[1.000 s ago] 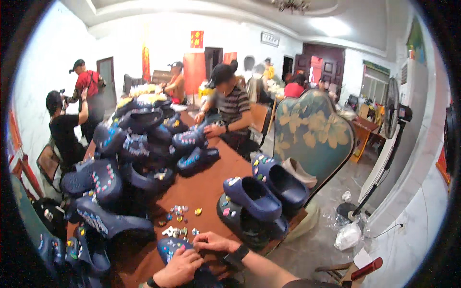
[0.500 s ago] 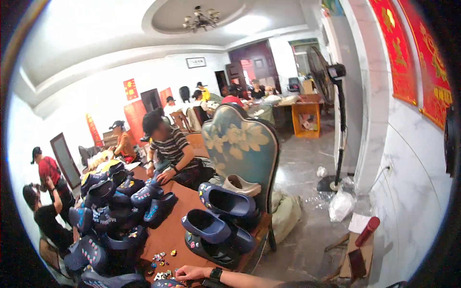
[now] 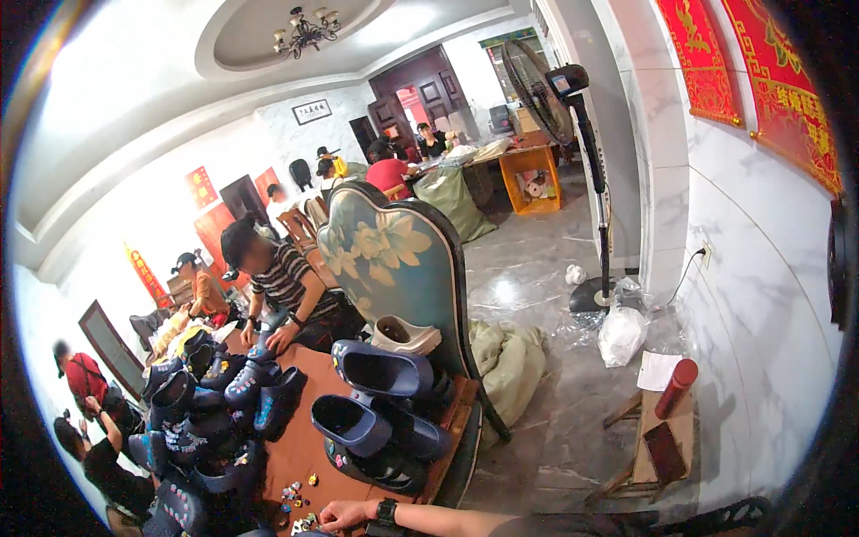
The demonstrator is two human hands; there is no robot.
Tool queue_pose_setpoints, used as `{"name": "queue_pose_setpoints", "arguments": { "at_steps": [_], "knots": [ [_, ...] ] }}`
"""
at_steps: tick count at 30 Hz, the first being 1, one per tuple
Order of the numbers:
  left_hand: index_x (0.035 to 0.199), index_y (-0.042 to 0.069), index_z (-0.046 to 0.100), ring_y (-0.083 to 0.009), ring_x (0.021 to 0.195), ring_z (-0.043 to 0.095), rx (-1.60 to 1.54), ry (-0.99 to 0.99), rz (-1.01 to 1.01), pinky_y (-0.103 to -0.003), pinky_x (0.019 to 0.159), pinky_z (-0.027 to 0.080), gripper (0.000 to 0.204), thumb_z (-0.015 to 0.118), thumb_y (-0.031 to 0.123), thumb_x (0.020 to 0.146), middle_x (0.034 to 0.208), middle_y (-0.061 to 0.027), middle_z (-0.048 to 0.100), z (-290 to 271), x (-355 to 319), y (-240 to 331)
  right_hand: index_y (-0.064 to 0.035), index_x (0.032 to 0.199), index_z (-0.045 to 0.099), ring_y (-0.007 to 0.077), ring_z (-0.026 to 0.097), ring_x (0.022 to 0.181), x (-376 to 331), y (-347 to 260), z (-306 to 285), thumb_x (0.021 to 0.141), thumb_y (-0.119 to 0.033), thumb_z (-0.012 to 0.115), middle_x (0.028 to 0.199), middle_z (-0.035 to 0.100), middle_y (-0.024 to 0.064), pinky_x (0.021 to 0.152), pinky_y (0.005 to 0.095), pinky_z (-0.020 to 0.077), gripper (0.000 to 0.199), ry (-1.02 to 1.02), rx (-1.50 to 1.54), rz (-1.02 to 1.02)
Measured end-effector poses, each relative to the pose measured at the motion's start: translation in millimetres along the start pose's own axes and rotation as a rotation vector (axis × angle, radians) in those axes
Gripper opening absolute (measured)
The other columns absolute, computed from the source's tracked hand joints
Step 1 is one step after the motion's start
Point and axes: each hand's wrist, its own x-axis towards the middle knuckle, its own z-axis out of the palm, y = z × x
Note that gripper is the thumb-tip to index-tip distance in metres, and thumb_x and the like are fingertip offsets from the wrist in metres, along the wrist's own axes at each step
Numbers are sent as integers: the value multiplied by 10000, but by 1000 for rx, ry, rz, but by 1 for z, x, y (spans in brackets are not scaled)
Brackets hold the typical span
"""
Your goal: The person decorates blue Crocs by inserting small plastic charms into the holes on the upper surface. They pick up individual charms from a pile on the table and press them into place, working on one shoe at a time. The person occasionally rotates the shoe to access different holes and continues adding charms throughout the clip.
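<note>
My right hand [image 3: 347, 514] is at the lower edge, a dark watch [image 3: 386, 511] on its wrist. Its fingers look curled and closed; whatever they hold, if anything, is hidden. Small colourful shoe charms [image 3: 292, 494] lie scattered on the reddish-brown table [image 3: 300, 447] just beyond the fingers. Left of them, dark blue clogs [image 3: 192, 430] are heaped, several with charms fixed on. More clogs [image 3: 353, 425] are stacked at the table's right side, near my forearm. My left hand is out of the picture.
A tall floral-backed chair [image 3: 394, 259] stands at the table's far right, a pale shoe [image 3: 407, 336] before it. Across the table a person in a striped shirt [image 3: 291, 277] handles a clog. On the right are a standing fan [image 3: 595, 179] and a small wooden stool [image 3: 658, 438].
The view has tilted and shifted, so the room sits further left and lower at the left side. My right hand stays beside the charms, fingers still curled.
</note>
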Motion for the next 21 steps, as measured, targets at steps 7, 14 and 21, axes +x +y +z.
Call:
{"name": "queue_pose_setpoints", "arguments": {
  "at_steps": [7, 14, 21],
  "knots": [
    [1193, 68, 592, -346, 1256, 415, 84, 85, -15, -574, 1062, 279, 369, 500, 118, 839, 1275, -149, 530, 16, -8, -8, -54, 783, 671, 116, 595, 618, -8, -20, 6, 918, -383, 652, 677, 630, 19, 555, 281, 488, 357, 21, 5, 32],
    [1200, -12, 566, -381, 1160, 509, -128, 169, 50, -493, 1000, 397, 366, 490, 60, 849, 1217, -206, 571, 12, -2, -5, -80, 773, 679, 114, 594, 624, -3, -1, 2, 918, -383, 651, 681, 632, 28, 575, 276, 484, 337, -19, 21, 10],
    [1399, -3, 418, -379, 1226, 473, -36, 100, -75, -473, 1040, 384, 507, 439, 52, 895, 1404, -214, 452, 14, -22, 4, -41, 801, 629, 91, 553, 638, 11, 5, 7, 926, -325, 634, 639, 601, -3, 575, 282, 443, 310, -72, -13, -34]
  ]
}}
